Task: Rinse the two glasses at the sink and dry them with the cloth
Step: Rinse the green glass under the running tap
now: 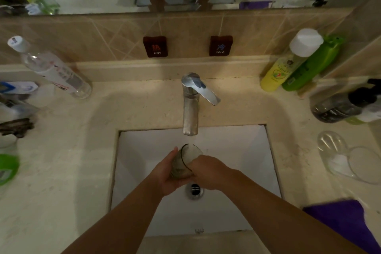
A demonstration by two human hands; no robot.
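A clear glass (185, 161) is held tilted over the white sink basin (237, 150), its rim just below the spout of the chrome faucet (190, 105). My left hand (168, 173) cups it from the left and below. My right hand (208, 171) grips it from the right. A thin stream of water seems to run into the rim. A second clear glass (366, 165) lies on the counter at the right, beside a clear soap dish (333, 150). The purple cloth (346, 225) lies on the counter at the lower right.
Yellow and green bottles (288, 64) lean at the back right, with a dark pump bottle (342, 107) in front of them. A clear bottle (51, 68) leans at the back left among toiletries. The drain (194, 189) sits below my hands. HOT and COLD tags hang on the tiled wall.
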